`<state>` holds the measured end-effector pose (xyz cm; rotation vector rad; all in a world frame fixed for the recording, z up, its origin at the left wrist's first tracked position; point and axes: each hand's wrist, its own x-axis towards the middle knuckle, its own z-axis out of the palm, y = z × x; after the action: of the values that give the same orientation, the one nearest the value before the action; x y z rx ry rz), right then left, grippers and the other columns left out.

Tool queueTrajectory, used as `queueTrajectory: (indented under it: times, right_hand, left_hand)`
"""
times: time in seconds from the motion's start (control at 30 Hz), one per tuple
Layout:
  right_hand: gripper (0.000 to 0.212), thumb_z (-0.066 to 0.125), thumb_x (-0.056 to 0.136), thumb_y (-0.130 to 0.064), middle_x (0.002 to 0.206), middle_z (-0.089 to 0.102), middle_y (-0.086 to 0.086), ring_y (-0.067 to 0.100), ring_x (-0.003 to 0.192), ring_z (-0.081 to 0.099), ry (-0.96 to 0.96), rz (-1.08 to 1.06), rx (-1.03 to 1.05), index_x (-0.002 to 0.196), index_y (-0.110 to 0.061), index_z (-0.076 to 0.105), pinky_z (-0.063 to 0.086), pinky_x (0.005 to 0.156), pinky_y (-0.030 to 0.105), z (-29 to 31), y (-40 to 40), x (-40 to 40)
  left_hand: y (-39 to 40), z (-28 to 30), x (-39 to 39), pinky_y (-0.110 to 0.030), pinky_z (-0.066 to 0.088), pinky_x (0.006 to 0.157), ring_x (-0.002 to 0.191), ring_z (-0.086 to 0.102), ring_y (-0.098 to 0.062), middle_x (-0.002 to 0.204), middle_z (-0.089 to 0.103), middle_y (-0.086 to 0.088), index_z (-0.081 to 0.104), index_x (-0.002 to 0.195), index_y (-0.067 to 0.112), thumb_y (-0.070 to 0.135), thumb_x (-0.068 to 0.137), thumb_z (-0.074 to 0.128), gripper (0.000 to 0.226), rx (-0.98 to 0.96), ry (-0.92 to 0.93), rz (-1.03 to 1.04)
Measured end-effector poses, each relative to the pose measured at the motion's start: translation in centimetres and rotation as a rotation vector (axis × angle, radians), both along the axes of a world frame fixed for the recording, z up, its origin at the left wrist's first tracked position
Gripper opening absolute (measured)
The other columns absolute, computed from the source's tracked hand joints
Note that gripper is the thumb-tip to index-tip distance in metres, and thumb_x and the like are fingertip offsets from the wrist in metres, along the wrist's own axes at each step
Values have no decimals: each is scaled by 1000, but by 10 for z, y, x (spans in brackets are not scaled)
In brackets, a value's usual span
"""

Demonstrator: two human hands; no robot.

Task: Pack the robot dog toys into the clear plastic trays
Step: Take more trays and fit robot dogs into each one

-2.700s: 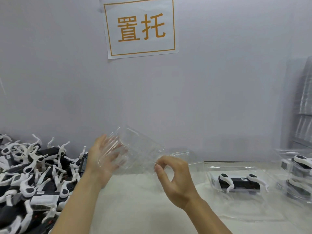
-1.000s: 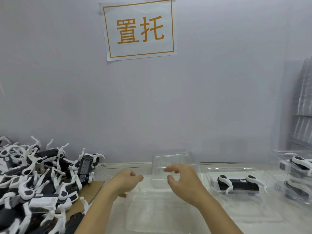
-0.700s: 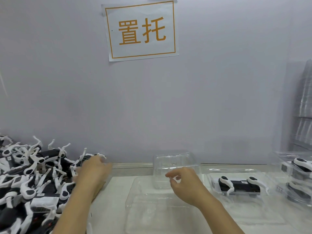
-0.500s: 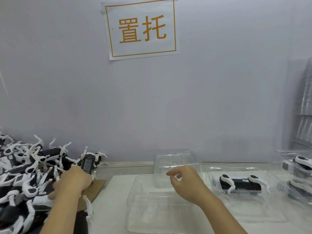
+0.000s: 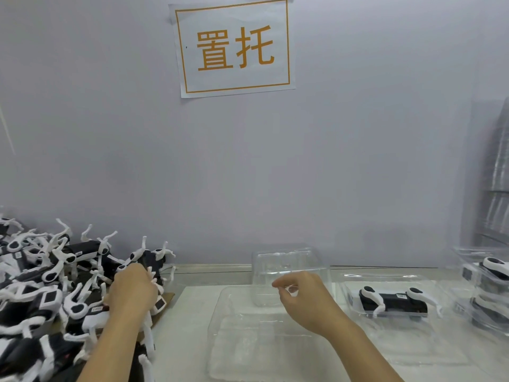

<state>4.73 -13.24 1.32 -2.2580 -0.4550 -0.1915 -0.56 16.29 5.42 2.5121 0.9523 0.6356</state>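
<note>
A heap of black-and-white robot dog toys (image 5: 46,274) covers the table's left side. My left hand (image 5: 132,292) lies over one toy (image 5: 150,261) at the heap's right edge, with its fingers curled down around the toy. An empty clear plastic tray (image 5: 220,307) lies flat in the middle of the table. My right hand (image 5: 305,301) hovers over the tray's far part, fingers loosely curled, holding nothing. Right of it, another clear tray (image 5: 347,281) holds a packed robot dog (image 5: 394,300).
A second empty clear shell (image 5: 286,257) stands behind the flat tray, against the wall. Packed trays (image 5: 487,274) are stacked at the right edge, and a tall stack of clear trays (image 5: 498,175) rises behind them. A paper sign (image 5: 234,45) hangs on the wall.
The clear tray that both hands held up now lies flat on the table. My left hand has moved left onto the toy heap and closed over one toy. My right hand stays above the tray.
</note>
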Motion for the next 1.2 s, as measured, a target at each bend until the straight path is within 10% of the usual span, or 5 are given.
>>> queueTrajectory:
  times: [0.23, 0.5, 0.9, 1.1, 1.2]
  right_hand:
    - [24, 56, 94, -24, 107, 67, -22, 3, 101, 61, -2, -2, 0, 107, -33, 73, 46, 102, 33, 1, 0, -1]
    - [25, 55, 95, -23, 110, 66, -21, 2, 103, 61, -5, -3, -7, 109, -33, 73, 46, 103, 34, 2, 0, -2]
    - [32, 55, 97, -29, 121, 56, -25, -4, 123, 45, -299, -4, 54, 128, -36, 59, 31, 112, 28, 10, 0, -7]
    - [78, 70, 83, -47, 128, 48, -22, -4, 116, 48, -311, 218, 222, 147, -40, 26, 44, 92, 14, 22, 22, -17]
    - [63, 71, 89, -33, 115, 54, -15, 0, 99, 52, -401, 53, 293, 142, -31, 37, 45, 76, 13, 23, 22, -13]
  left_hand:
    - [-6, 9, -2, -39, 41, 62, 71, 52, -32, 78, 61, -12, 71, 77, 5, -5, 90, 55, 23, 44, -362, -8]
    - [-13, 34, -4, -40, 46, 73, 84, 61, -31, 93, 71, -13, 68, 95, 6, 11, 98, 57, 12, -42, -738, -125]
    - [-81, 46, 11, -23, 55, 50, 75, 65, -16, 81, 67, -5, 60, 84, 12, 14, 99, 58, 15, -917, -953, -394]
    - [-131, 42, 10, -30, 60, 70, 79, 68, -22, 88, 61, -13, 53, 87, 5, 2, 102, 48, 16, -1352, -905, -525]
    - [-146, 45, 4, -28, 60, 67, 80, 73, -23, 92, 65, -16, 56, 93, 1, -3, 99, 49, 11, -1363, -833, -653]
